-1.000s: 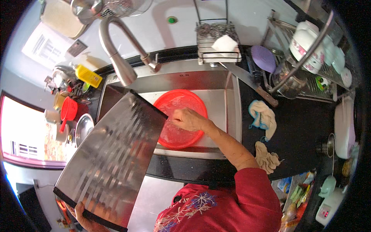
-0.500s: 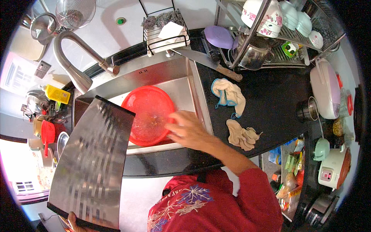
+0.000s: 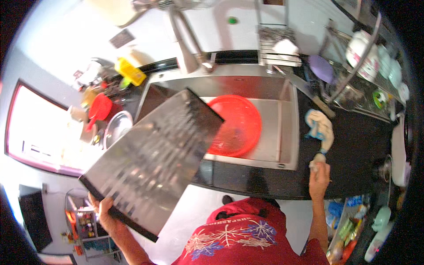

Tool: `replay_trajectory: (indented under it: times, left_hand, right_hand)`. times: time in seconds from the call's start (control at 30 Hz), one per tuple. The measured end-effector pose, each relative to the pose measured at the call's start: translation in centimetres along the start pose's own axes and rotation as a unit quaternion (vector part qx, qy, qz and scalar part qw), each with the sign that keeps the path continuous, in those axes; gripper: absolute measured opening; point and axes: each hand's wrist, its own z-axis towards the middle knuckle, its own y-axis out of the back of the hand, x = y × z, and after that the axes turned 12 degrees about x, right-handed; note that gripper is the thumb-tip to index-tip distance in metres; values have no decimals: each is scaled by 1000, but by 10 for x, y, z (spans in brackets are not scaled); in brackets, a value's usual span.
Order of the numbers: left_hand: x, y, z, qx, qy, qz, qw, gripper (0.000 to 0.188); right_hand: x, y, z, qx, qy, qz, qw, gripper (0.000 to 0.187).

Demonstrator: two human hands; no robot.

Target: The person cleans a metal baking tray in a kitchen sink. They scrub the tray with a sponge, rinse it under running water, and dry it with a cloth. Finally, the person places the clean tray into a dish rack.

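Observation:
My left hand grips the lower black-edged end of a large metal panel with rows of slots. The panel tilts up in front of the sink's left side, its far end overlapping a round red basin. The basin sits in the steel sink, with water and bits of debris in it. On the black counter to the right, my right hand is closed on a crumpled beige cloth, mostly hidden by the fingers. Just beyond it lies a cream cloth with blue trim.
A knife lies by the sink's right rim, near a dish rack with bowls. The faucet rises behind the sink. Left of it stand a yellow bottle, a red dipper and a metal lid.
My right hand has left the basin, moved right and taken hold of the beige cloth. The panel has swung up with my left hand, and the view has shifted left.

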Motion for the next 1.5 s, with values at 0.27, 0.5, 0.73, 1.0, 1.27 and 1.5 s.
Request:
replay_trajectory:
  times: [0.27, 0.5, 0.73, 1.0, 1.27, 1.5]
  left_hand:
    - [-3, 5, 0, 93, -33, -47, 994, 54]
    - [3, 41, -12, 94, -38, -79, 992, 58]
    - [-6, 54, -32, 113, -53, -161, 979, 59]
    - [-5, 57, -34, 101, -46, -147, 983, 59]
    - [0, 46, -37, 42, -63, -116, 990, 62]
    - [-14, 35, -56, 22, -63, -87, 994, 69]
  right_hand:
    - [273, -74, 28, 34, 341, 347, 873, 25]
    - [410, -122, 5, 8, 536, 323, 780, 26]
    - [364, -204, 158, -32, 239, 258, 936, 28]
    - [403, -179, 99, 77, 341, 380, 857, 24]
    - [445, -116, 21, 25, 656, 352, 667, 18]
    - [358, -206, 184, 21, 274, 363, 890, 25]
